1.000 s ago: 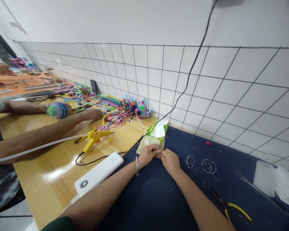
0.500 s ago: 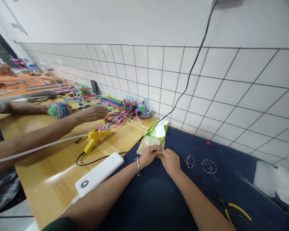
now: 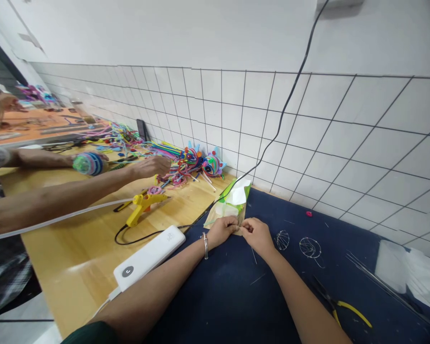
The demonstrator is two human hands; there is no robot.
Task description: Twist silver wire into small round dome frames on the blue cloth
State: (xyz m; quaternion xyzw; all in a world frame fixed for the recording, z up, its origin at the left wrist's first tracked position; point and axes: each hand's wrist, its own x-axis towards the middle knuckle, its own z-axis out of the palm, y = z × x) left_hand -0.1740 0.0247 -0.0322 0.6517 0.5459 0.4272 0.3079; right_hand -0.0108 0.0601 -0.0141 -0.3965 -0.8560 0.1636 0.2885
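Note:
My left hand (image 3: 222, 230), a silver bangle at its wrist, is closed with fingertips pinched at the front edge of a green and tan packet (image 3: 215, 219). Close beside it, my right hand (image 3: 256, 234) is also pinched. A thin wire (image 3: 254, 255) sticks out below my right hand; its upper end is hidden by the fingers. What lies between the left fingertips is too small to make out. Two wire shapes, a fan-like one (image 3: 282, 240) and a round one (image 3: 310, 248), lie on the dark blue mat (image 3: 215, 296) to the right.
Yellow-handled pliers (image 3: 353, 310) and long wires (image 3: 376, 274) lie at right. A white power bank (image 3: 149, 258) and a yellow glue gun (image 3: 143, 205) are on the wooden table at left. Another person's arms reach in, one hand by a striped ball (image 3: 89, 164). Colourful stems (image 3: 168, 174) lie beyond.
My right hand has shifted slightly right, away from my left fingertips, and a thin wire now shows below it. The other person's outstretched hand has moved right.

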